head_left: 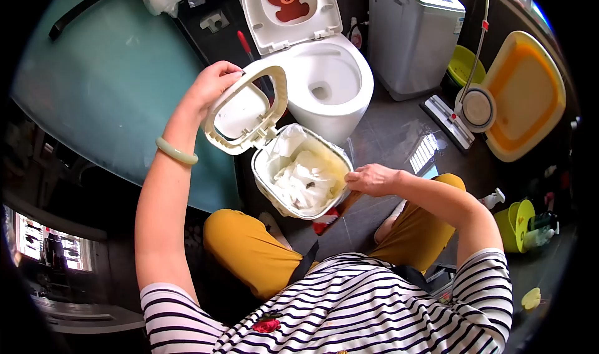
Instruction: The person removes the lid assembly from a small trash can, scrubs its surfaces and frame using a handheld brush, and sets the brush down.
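A white trash bin (265, 190) stands in front of me with its lid (218, 131) swung up on the hinge. My left hand (215, 82) is closed on the far edge of that lid; a pale bangle circles the wrist. Inside the bin, a whitish plastic trash bag (284, 145) lines the walls and folds over part of the rim. Crumpled white tissues (306, 182) lie in it. At the bin's right rim, the fingers of my right hand (372, 180) are pinched on the bag's edge. A red and brown object (327, 220) shows just under the bin's near right corner.
A toilet (349, 107) with raised lid stands right behind the bin. Back right are a washing machine (405, 42), a flat mop (449, 122) and an upright yellow-and-white basin (524, 98). Green containers (515, 226) and bottles sit at right. A frosted glass panel (112, 92) fills the left.
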Demonstrator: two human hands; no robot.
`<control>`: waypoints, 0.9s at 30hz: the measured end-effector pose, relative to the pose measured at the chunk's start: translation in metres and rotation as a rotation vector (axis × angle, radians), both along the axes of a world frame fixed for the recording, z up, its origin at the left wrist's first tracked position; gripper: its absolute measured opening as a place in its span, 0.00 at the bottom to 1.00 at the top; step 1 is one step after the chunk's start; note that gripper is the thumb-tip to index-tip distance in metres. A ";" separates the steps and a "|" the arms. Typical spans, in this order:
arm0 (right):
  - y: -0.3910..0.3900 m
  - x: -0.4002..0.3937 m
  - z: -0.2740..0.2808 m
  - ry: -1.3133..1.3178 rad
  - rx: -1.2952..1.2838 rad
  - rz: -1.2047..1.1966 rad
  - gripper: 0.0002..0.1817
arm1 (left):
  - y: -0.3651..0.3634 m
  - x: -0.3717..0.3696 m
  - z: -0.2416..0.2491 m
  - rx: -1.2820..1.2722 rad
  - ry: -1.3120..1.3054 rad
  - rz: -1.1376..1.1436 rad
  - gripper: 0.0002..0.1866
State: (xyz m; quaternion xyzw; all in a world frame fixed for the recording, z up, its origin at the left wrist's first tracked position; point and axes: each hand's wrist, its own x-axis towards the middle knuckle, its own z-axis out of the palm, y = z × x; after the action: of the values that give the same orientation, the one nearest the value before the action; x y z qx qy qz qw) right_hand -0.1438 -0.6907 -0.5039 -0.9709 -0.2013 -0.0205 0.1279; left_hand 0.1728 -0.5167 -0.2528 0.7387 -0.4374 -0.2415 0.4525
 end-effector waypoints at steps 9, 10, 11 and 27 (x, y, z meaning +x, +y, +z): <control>-0.057 -0.001 0.035 0.015 -0.252 -0.078 0.06 | -0.005 0.080 0.013 0.008 0.117 0.052 0.11; -0.059 0.001 0.043 0.088 -0.338 -0.103 0.05 | -0.003 0.082 0.014 0.016 0.093 0.062 0.13; -0.065 0.002 0.044 0.090 -0.334 -0.103 0.05 | -0.001 0.083 0.013 0.019 0.095 0.063 0.13; -0.121 0.001 0.058 0.314 -0.863 -0.170 0.07 | -0.025 0.015 0.013 -0.063 -0.613 -0.343 0.18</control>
State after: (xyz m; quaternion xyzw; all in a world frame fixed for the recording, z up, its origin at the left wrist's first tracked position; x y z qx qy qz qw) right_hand -0.1423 -0.8116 -0.4461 -0.9398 -0.0893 0.2017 -0.2611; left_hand 0.1878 -0.5421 -0.2396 0.6782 -0.6779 -0.0677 0.2756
